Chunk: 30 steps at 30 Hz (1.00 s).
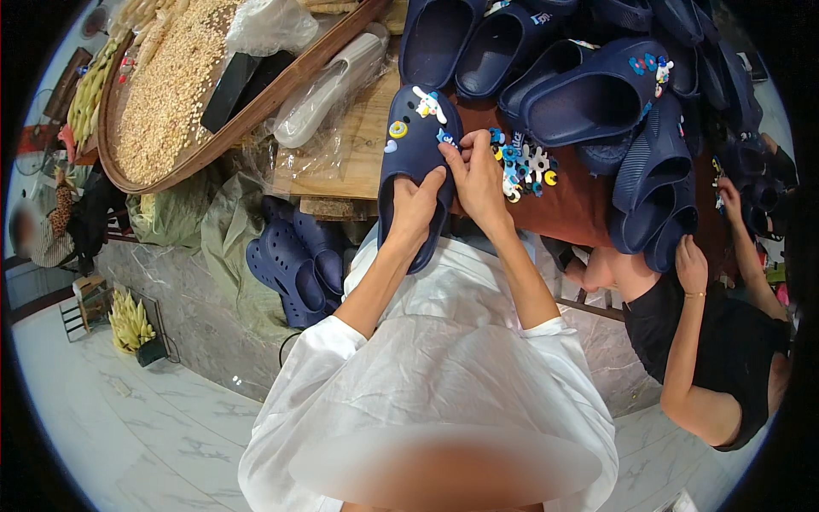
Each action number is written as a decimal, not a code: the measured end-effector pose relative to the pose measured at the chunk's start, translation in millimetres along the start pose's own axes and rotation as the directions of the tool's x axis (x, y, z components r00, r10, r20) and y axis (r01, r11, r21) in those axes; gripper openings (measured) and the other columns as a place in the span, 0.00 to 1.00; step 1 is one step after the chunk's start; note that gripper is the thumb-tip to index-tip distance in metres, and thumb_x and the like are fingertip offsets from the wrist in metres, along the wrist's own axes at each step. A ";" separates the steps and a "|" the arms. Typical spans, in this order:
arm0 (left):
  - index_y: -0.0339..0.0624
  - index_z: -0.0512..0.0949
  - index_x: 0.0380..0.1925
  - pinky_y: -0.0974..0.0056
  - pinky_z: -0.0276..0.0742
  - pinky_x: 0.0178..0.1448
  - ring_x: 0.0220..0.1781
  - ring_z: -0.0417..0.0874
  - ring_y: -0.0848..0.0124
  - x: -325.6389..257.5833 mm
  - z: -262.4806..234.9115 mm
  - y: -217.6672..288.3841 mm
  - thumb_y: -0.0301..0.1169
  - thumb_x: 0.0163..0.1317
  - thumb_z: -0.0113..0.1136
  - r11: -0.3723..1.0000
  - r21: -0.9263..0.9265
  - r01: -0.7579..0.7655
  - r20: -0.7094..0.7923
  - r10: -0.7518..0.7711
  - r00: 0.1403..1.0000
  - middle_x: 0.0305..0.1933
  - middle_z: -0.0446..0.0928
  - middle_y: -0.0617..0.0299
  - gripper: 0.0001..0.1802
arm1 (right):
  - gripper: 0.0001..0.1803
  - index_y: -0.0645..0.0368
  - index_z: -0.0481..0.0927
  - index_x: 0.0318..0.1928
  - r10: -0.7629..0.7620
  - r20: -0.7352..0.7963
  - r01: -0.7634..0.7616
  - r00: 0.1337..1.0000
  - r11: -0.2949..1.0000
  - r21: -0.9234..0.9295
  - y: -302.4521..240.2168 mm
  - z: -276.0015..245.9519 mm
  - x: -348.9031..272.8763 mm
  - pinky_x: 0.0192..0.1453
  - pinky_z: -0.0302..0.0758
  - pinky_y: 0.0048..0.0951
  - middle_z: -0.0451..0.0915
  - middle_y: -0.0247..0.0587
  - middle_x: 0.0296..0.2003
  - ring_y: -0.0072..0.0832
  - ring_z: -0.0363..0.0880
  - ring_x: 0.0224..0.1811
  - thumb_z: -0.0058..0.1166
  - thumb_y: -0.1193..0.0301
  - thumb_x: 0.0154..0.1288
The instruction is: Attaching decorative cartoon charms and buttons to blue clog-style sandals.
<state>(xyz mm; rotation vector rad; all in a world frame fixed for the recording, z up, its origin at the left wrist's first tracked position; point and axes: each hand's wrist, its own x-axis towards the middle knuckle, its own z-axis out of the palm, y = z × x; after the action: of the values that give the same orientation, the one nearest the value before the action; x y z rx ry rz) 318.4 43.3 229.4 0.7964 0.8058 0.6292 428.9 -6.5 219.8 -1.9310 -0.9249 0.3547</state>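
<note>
White sleeves frame both forearms reaching up over the desk point(358, 154) edge. Left hand point(415, 209) is wrapped around a smooth navy foam slipper point(415, 149), upright and studded with small bright charms; right hand point(478, 175) pinches one charm point(447, 136) at its strap. Loose charms point(520, 166) lie just beside, more navy slippers point(589, 94) crowding beyond.

A clear plastic bag point(328, 94) lies on the wooden tabletop point(363, 149) beside the round basket point(281, 81), wrapping a pale slipper. Another crumpled clear bag point(271, 26) rests in the basket, above a flat black packet point(230, 90). No signs or screens show.
</note>
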 end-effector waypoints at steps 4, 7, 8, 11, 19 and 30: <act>0.24 0.66 0.61 0.65 0.79 0.55 0.54 0.80 0.65 -3.1 0.6 10.4 0.21 0.62 0.59 0.989 -0.105 0.105 0.041 -0.101 0.994 0.56 0.75 0.50 0.27 | 0.13 0.63 0.68 0.45 -0.349 -0.174 0.306 0.921 0.923 -0.235 1.9 8.3 1.9 0.35 0.76 0.47 0.79 0.54 0.31 0.55 0.80 0.32 0.50 0.65 0.74; 0.25 0.66 0.60 0.64 0.78 0.57 0.55 0.80 0.65 -7.4 7.2 9.3 0.20 0.62 0.59 0.983 -0.177 0.043 0.031 -0.038 0.999 0.57 0.75 0.50 0.27 | 0.09 0.61 0.69 0.45 -0.170 -0.098 0.138 0.981 0.952 -0.272 10.8 3.6 6.6 0.36 0.75 0.50 0.79 0.55 0.32 0.55 0.80 0.36 0.45 0.68 0.76; 0.25 0.66 0.60 0.64 0.78 0.57 0.55 0.80 0.65 -6.6 5.6 6.9 0.20 0.62 0.59 0.983 -0.179 0.038 0.030 -0.034 0.999 0.57 0.75 0.50 0.27 | 0.08 0.60 0.70 0.45 -0.174 -0.087 0.143 0.981 0.948 -0.284 12.4 -0.4 8.0 0.36 0.74 0.50 0.79 0.56 0.33 0.55 0.80 0.36 0.43 0.68 0.77; 0.25 0.65 0.61 0.62 0.75 0.63 0.58 0.78 0.66 -8.0 5.2 3.8 0.20 0.62 0.59 0.991 -0.124 0.042 0.062 -0.034 0.997 0.59 0.74 0.50 0.27 | 0.08 0.59 0.72 0.44 -0.235 -0.137 0.177 0.962 0.923 -0.343 11.7 -13.8 7.3 0.35 0.74 0.49 0.79 0.54 0.32 0.54 0.80 0.35 0.43 0.67 0.77; 0.37 0.61 0.69 0.51 0.58 0.77 0.71 0.68 0.60 -9.3 -1.8 12.9 0.45 0.73 0.51 0.839 -0.542 0.053 0.057 -0.026 0.998 0.70 0.67 0.54 0.32 | 0.10 0.62 0.77 0.44 -0.318 -0.098 0.260 0.943 0.888 -0.378 -7.5 -40.4 5.2 0.48 0.72 0.44 0.76 0.50 0.39 0.48 0.75 0.44 0.57 0.69 0.68; 0.36 0.62 0.66 0.51 0.57 0.78 0.71 0.68 0.60 -49.8 -11.5 34.8 0.34 0.70 0.50 0.827 -0.545 0.137 0.079 -0.112 0.991 0.68 0.69 0.52 0.27 | 0.19 0.48 0.81 0.52 -0.516 0.206 0.544 0.832 0.831 -0.117 -52.0 -17.4 10.2 0.47 0.76 0.38 0.71 0.38 0.38 0.38 0.73 0.44 0.64 0.65 0.60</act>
<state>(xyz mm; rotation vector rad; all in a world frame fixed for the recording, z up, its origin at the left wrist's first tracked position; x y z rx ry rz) 275.3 29.6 271.6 0.2229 0.5833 0.6793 422.0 4.5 274.1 -1.7138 -1.6017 0.1049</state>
